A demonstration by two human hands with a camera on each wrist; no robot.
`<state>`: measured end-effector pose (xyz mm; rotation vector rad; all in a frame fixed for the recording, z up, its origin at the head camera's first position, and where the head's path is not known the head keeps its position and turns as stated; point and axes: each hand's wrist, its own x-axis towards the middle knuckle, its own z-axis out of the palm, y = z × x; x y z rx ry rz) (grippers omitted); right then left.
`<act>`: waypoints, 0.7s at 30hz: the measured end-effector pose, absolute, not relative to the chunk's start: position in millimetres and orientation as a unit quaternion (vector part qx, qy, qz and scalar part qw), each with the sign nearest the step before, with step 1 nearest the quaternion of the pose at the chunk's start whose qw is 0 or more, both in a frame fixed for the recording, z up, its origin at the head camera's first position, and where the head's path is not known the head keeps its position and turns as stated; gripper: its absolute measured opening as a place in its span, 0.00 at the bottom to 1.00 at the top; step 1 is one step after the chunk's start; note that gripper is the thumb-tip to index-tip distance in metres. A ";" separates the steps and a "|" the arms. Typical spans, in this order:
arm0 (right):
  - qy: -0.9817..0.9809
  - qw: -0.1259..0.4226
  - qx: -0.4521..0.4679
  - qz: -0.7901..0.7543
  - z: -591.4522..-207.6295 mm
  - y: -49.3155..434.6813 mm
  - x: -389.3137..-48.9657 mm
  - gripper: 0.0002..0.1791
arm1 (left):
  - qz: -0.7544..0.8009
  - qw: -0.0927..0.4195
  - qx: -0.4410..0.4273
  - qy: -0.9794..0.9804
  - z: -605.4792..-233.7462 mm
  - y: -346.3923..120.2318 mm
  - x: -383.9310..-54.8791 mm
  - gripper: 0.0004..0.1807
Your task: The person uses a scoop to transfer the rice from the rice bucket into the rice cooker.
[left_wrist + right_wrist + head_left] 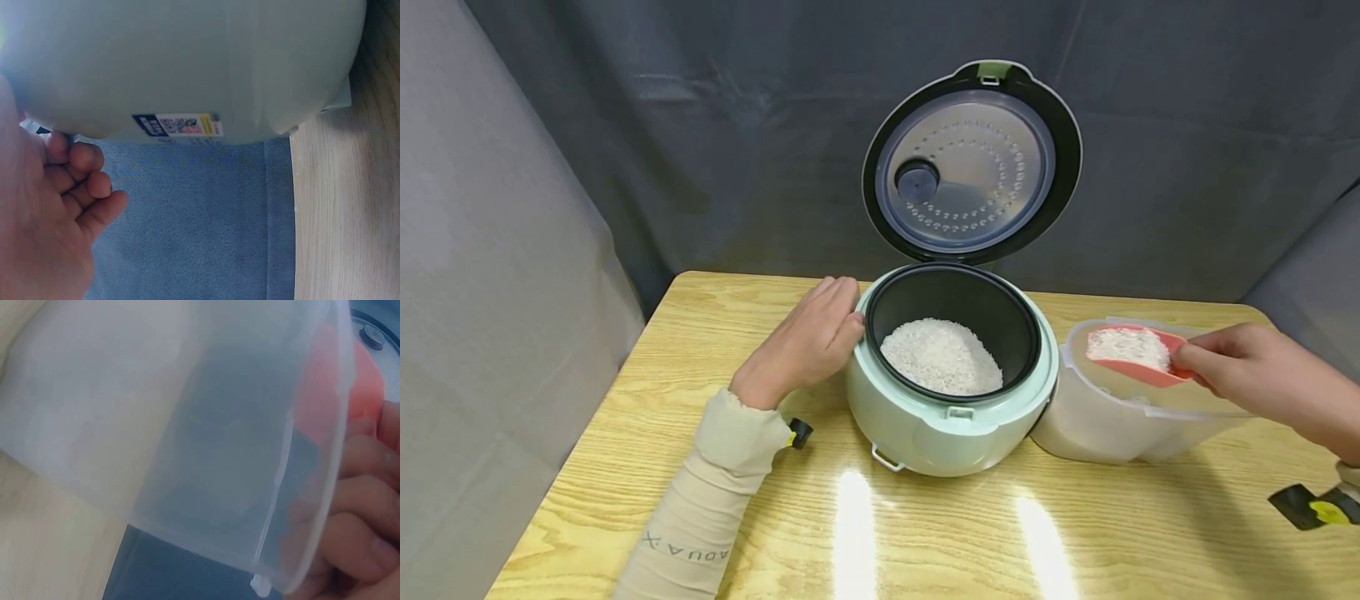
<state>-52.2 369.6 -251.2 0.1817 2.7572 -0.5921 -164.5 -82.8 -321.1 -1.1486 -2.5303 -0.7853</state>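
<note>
A pale green rice cooker (951, 433) stands with its lid (973, 171) raised, white rice (946, 357) lying in its dark inner pot (992, 312). At the cooker's left rim, my left hand (808, 337) grips the edge with curled fingers, the thumb against the rim. The left wrist view has those fingers (87, 181) beside the cooker's side wall. My right hand (1251, 367) pinches the handle of a pink scoop (1150, 375) heaped with rice. It holds the scoop over the open translucent bin (1097, 417); the right wrist view looks at the scoop (365, 381) partly through the bin's wall.
The bin stands close against the cooker's right side on a wooden table (647, 400). Behind the table's back edge hangs a dark grey curtain (737, 142), with a lighter grey cloth (497, 292) at the left.
</note>
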 end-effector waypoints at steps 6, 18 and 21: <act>0.965 0.144 0.066 -0.210 -249.7 372.3 -50.7 0.25 | -0.270 0.134 -0.396 -0.867 -321.0 -82.9 -164.6 0.10; 0.974 0.085 0.063 -0.200 -240.6 359.2 -51.8 0.25 | -0.266 0.130 -0.393 -0.870 -321.6 -83.1 -165.4 0.10; 0.975 0.078 0.059 -0.201 -239.3 358.3 -52.8 0.26 | -0.266 0.133 -0.394 -0.870 -321.5 -82.9 -165.6 0.10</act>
